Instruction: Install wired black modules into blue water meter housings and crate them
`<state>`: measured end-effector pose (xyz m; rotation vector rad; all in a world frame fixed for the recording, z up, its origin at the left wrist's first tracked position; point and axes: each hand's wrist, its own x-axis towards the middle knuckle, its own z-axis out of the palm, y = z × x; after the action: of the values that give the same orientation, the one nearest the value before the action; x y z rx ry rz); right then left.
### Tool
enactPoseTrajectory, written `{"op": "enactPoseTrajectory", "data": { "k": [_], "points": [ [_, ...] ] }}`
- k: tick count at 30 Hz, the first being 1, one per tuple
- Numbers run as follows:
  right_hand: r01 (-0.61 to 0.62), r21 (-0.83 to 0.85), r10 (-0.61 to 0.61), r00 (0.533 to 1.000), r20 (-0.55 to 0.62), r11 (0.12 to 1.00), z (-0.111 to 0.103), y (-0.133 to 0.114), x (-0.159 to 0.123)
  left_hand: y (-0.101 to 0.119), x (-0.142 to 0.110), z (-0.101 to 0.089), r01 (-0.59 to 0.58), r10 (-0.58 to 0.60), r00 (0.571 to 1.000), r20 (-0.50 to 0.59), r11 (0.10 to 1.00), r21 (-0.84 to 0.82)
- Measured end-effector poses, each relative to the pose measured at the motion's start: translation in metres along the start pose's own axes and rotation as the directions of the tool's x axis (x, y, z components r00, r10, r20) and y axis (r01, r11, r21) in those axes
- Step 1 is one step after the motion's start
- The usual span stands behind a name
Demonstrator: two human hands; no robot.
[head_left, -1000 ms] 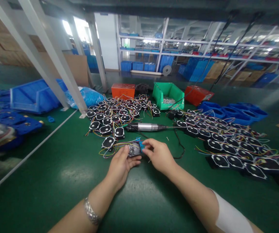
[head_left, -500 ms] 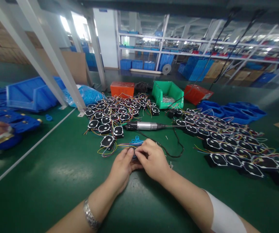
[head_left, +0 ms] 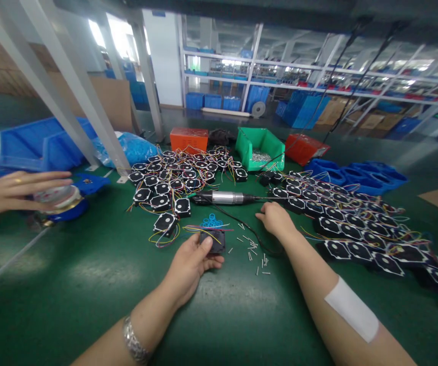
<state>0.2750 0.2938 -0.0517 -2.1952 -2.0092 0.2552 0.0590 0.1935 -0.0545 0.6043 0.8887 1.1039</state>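
Observation:
My left hand (head_left: 194,262) is closed on a small square black module (head_left: 216,242) with thin coloured wires, thumb on top and fingers beneath it. My right hand (head_left: 275,218) has curled fingers beside the shaft of a silver-and-black electric screwdriver (head_left: 224,197), which lies on the green table. Whatever those fingers pinch, if anything, is hidden. Loose screws (head_left: 252,245) are scattered between the hands. Just beyond the module sits a little pile of blue rings (head_left: 211,220). The screwdriver's black cord (head_left: 251,231) curves close to the screws.
Wired black modules (head_left: 177,185) cluster at the left, with rows of similar modules (head_left: 341,223) at the right. A green bin (head_left: 259,150) holding screws stands behind, between orange boxes (head_left: 189,140). Another person's hand (head_left: 17,193) rests over a meter-like part (head_left: 61,201) at far left.
My right hand has left the module and moved right and forward to the screwdriver's shaft, uncovering the screws. My left hand keeps hold of the module. The other person's hand and part moved rightward.

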Motion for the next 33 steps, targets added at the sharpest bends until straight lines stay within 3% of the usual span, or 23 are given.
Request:
{"op": "enactPoseTrajectory", "data": {
  "k": [5,10,13,15,18,20,24,29,33],
  "points": [
    [0.029,0.082,-0.032,0.999,0.034,0.996,0.008,-0.001,0.005,0.003,-0.004,-0.001,-0.029,0.028,1.0,0.015,0.997,0.066],
    [0.042,0.285,-0.037,0.999,-0.022,0.958,-0.008,-0.022,-0.01,0.008,-0.004,-0.005,-0.062,0.062,0.998,0.01,0.998,-0.005],
    [0.067,0.432,-0.064,0.998,-0.022,0.899,-0.019,-0.042,-0.026,0.01,-0.006,-0.007,-0.017,0.025,0.995,0.101,0.997,-0.081],
    [0.088,0.561,-0.114,0.993,0.012,0.823,-0.023,-0.055,-0.038,0.011,-0.008,-0.006,0.004,0.018,0.986,0.164,0.991,-0.131],
    [0.08,0.822,-0.22,0.974,0.056,0.563,-0.023,-0.068,-0.055,0.01,-0.009,-0.004,-0.034,0.061,0.983,0.175,0.987,-0.156],
    [0.06,0.901,-0.264,0.963,0.062,0.43,-0.021,-0.073,-0.063,0.008,-0.007,-0.003,-0.102,0.118,0.985,0.126,0.987,-0.124],
    [0.036,0.88,-0.254,0.962,0.097,0.474,-0.016,-0.08,-0.074,0.005,-0.003,-0.005,-0.213,0.214,0.977,0.023,0.976,-0.039],
    [-0.019,0.832,-0.22,0.961,0.168,0.555,-0.011,-0.085,-0.076,0.008,-0.003,-0.007,-0.235,0.235,0.972,-0.008,0.972,0.003],
    [0.051,0.763,-0.212,0.971,0.114,0.644,-0.011,-0.086,-0.078,0.008,-0.003,-0.007,-0.245,0.245,0.968,-0.047,0.97,0.011]
  ]
}}
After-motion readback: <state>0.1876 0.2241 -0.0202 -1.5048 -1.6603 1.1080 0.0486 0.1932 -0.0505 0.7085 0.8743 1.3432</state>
